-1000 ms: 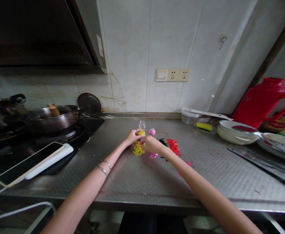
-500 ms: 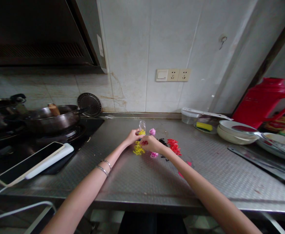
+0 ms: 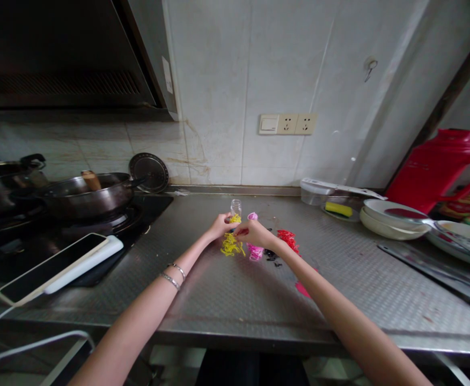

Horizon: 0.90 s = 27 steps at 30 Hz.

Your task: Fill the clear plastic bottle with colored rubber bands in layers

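Note:
My left hand (image 3: 220, 225) grips a small clear glass bottle (image 3: 235, 207) standing on the steel counter (image 3: 235, 300); yellow bands show at its lower part. My right hand (image 3: 254, 232) is pinched at the bottle's side, on what looks like a yellow band. A loose heap of yellow bands (image 3: 230, 246) lies just in front of both hands. Pink bands (image 3: 255, 252) sit under my right hand, a pink piece (image 3: 252, 216) stands beside the bottle. Black bands (image 3: 272, 255) and red bands (image 3: 287, 239) lie to the right.
A stove with a wok (image 3: 80, 194) and a pot (image 3: 1, 182) fills the left. A phone on a white power bank (image 3: 60, 266) with a cable lies at the front left. Bowls (image 3: 391, 220), a plastic box (image 3: 315, 192) and a red thermos (image 3: 436, 166) stand at right.
My right hand has lifted slightly and shifted toward the bottle, its fingers now pinched near the yellow bands. More of the pink bands beneath it shows. The left hand holds still.

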Each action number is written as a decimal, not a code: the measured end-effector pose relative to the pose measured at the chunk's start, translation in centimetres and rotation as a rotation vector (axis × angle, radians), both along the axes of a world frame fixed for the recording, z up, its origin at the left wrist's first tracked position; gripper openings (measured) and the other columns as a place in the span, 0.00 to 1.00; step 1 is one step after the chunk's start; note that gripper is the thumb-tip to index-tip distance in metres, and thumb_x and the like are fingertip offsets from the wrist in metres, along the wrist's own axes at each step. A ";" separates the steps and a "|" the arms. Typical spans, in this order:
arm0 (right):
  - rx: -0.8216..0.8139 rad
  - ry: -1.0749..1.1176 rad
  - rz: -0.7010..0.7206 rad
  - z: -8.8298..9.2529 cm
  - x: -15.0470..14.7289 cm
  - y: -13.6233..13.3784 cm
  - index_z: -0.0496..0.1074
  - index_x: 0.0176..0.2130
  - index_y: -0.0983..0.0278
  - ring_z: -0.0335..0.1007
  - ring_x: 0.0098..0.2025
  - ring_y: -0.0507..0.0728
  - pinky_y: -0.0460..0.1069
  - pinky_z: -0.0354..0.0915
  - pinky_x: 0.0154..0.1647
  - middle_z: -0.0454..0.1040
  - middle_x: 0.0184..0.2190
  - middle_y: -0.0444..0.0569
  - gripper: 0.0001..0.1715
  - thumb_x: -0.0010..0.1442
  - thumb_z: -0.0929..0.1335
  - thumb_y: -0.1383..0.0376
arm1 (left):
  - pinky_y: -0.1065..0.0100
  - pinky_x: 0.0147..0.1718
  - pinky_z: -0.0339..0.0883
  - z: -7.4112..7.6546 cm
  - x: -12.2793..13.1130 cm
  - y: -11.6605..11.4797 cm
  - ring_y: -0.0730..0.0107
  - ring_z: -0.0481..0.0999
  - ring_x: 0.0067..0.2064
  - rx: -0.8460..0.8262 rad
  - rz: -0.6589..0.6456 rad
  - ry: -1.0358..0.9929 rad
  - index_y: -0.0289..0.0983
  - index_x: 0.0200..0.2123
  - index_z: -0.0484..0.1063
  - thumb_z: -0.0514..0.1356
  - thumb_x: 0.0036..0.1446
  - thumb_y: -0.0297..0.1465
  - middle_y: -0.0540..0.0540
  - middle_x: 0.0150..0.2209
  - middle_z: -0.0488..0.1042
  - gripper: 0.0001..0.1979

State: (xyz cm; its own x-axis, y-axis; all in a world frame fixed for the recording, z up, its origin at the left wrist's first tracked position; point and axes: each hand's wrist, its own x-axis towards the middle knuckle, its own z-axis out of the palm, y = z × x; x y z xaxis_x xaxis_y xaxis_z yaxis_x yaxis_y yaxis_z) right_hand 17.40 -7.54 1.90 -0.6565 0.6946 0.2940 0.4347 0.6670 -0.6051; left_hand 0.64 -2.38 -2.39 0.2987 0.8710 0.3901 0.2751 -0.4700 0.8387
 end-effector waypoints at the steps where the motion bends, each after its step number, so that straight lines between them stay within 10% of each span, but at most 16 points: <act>1: 0.000 0.011 -0.003 0.3 0.1 0.1 0.76 0.33 0.69 0.69 0.28 0.51 0.44 0.63 0.30 0.76 0.27 0.48 0.14 0.46 0.64 0.72 | 0.70 0.33 0.65 0.0 0.0 0.0 0.70 0.72 0.33 -0.001 0.001 0.005 0.30 0.35 0.70 0.60 0.44 0.31 0.45 0.33 0.75 0.14; 15: 0.220 -0.066 -0.126 10.5 0.7 4.8 0.75 0.31 0.70 0.68 0.27 0.50 0.42 0.60 0.27 0.75 0.24 0.47 0.12 0.45 0.65 0.72 | 0.71 0.32 0.65 0.9 -0.1 -1.3 0.70 0.72 0.32 -0.019 0.062 0.077 0.32 0.38 0.71 0.60 0.45 0.35 0.46 0.33 0.75 0.17; 27: 0.292 -0.344 -0.101 10.8 -1.8 5.9 0.77 0.32 0.69 0.68 0.27 0.51 0.42 0.60 0.27 0.76 0.27 0.50 0.15 0.43 0.65 0.76 | 0.70 0.34 0.66 0.9 0.0 -1.5 0.69 0.73 0.34 -0.044 0.048 0.041 0.32 0.40 0.70 0.61 0.45 0.36 0.44 0.36 0.75 0.19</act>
State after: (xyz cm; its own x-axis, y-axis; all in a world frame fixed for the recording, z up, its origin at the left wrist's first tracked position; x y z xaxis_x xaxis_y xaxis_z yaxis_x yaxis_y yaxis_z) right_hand 15.57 -1.63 12.74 -0.6839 0.6804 0.2634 0.6488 0.7323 -0.2070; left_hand 0.63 -3.91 -1.46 0.2707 0.9009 0.3391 0.3311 -0.4179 0.8460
